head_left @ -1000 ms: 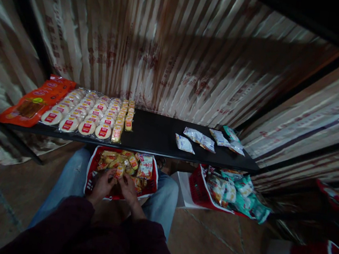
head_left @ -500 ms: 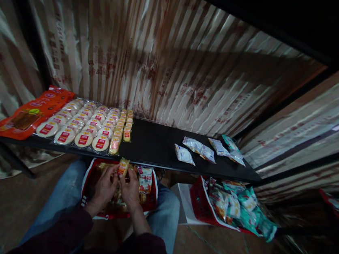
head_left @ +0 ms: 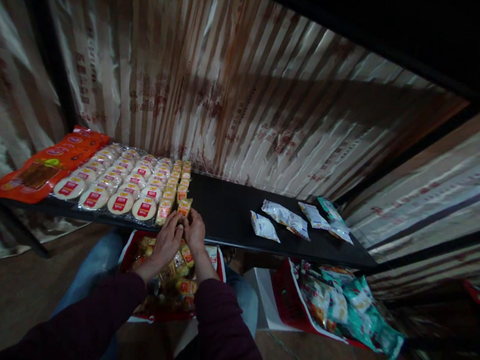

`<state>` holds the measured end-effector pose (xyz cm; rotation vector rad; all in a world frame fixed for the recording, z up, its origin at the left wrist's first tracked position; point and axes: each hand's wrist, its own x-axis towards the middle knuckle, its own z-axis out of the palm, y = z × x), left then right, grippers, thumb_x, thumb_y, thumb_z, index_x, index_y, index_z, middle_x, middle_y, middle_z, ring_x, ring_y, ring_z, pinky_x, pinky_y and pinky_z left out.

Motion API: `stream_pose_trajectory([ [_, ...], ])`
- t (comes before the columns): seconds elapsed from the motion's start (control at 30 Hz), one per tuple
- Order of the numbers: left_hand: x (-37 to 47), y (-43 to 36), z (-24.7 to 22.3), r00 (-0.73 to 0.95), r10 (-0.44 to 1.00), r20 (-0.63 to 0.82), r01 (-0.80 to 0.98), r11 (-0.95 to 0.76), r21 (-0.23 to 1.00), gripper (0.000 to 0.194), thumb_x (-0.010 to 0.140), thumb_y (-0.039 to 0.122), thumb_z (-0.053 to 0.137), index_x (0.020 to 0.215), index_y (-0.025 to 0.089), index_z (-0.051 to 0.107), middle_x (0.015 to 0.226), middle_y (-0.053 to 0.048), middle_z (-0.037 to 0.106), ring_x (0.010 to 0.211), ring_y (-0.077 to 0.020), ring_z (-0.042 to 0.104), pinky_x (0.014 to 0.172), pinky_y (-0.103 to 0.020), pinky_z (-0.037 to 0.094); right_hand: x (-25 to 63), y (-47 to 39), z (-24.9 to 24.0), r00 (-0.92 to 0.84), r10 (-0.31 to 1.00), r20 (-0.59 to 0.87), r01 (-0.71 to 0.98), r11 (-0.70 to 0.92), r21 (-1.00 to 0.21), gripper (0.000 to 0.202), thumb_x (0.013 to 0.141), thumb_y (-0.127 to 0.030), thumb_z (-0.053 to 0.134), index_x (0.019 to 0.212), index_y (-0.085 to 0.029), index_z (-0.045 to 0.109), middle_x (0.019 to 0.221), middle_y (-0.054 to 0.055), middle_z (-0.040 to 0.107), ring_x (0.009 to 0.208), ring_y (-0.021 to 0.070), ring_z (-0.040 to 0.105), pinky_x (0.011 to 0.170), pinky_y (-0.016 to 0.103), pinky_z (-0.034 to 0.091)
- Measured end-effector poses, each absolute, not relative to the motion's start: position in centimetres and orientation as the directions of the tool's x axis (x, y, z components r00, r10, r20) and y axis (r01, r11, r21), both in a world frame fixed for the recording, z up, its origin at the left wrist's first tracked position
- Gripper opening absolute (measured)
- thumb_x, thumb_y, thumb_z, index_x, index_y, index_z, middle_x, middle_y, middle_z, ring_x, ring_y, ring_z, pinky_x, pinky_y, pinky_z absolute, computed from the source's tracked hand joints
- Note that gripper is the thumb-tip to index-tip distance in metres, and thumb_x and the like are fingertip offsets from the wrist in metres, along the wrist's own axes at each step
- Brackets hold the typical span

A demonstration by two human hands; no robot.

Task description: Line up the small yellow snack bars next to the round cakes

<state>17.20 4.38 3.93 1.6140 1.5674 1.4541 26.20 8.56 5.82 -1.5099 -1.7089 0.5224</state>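
At the front edge of the black shelf, both hands close round one small yellow snack packet with a red label. My left hand grips its left side, and my right hand presses on its right. The packet lies at the near end of a column of similar yellow packets. Just left stands another such column, beside rows of round white wrapped biscuits. Below my wrists, a red basket with a white rim holds more yellow packets.
An orange bag lies at the shelf's left end. Several white packets and a teal one lie on the right. A second red basket full of teal and white bags stands lower right. Dark shelf posts frame both sides.
Both hands have moved forward and up from over the basket to the shelf, carrying the yellow packet to the near end of the column. More of the basket's contents now show.
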Motion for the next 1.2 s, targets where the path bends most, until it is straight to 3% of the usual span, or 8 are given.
stream_pose_trajectory([
  [0.33,17.3,5.8,3.3,-0.148,0.932,0.331,0.508,-0.216,0.834,0.046,0.091,0.031,0.032,0.128,0.010,0.050,0.143,-0.015,0.040,0.136,-0.0225,0.031,0.113,-0.044,0.026,25.6,11.5,5.0,-0.009,0.969,0.247,0.664,0.190,-0.723,0.032,0.082,-0.017,0.051,0.113,-0.016,0.060,0.104,0.009,0.065,0.096,0.0190,0.058,0.086,0.029,0.045],
  [0.5,17.5,5.5,3.6,-0.085,0.909,0.409,0.561,-0.296,0.774,0.047,0.093,0.029,0.030,0.132,0.008,0.045,0.144,-0.017,0.039,0.136,-0.0215,0.031,0.112,-0.043,0.029,25.8,12.1,4.7,-0.032,0.970,0.243,0.697,0.196,-0.689,0.032,0.084,-0.020,0.051,0.113,-0.016,0.060,0.098,0.009,0.064,0.090,0.0188,0.057,0.081,0.028,0.046],
  [0.77,16.8,4.0,3.9,0.064,0.746,0.663,0.763,-0.464,0.449,0.045,0.083,0.009,0.039,0.127,0.010,0.050,0.140,-0.014,0.045,0.139,-0.0237,0.024,0.111,-0.047,0.029,25.8,12.5,4.8,-0.013,0.969,0.248,0.671,0.192,-0.716,0.033,0.082,-0.023,0.053,0.114,-0.020,0.062,0.094,0.006,0.059,0.085,0.0169,0.057,0.077,0.027,0.046],
  [0.97,15.3,4.0,3.9,0.062,0.719,0.692,0.864,-0.386,0.324,0.044,0.079,0.007,0.042,0.120,0.013,0.056,0.138,-0.014,0.048,0.141,-0.0302,0.017,0.107,-0.056,0.027,25.4,13.0,4.6,-0.017,0.965,0.263,0.652,0.211,-0.728,0.037,0.081,-0.023,0.056,0.118,-0.020,0.059,0.097,0.007,0.058,0.086,0.0172,0.058,0.082,0.029,0.047],
  [1.2,14.3,5.0,4.0,0.012,0.764,0.646,0.898,-0.292,0.329,0.049,0.081,0.014,0.046,0.129,0.011,0.049,0.145,-0.016,0.037,0.142,-0.0315,0.011,0.110,-0.055,0.021,25.4,13.6,4.4,-0.013,0.956,0.295,0.639,0.235,-0.733,0.042,0.078,-0.029,0.061,0.119,-0.022,0.058,0.099,0.006,0.058,0.087,0.0172,0.058,0.082,0.029,0.048],
])
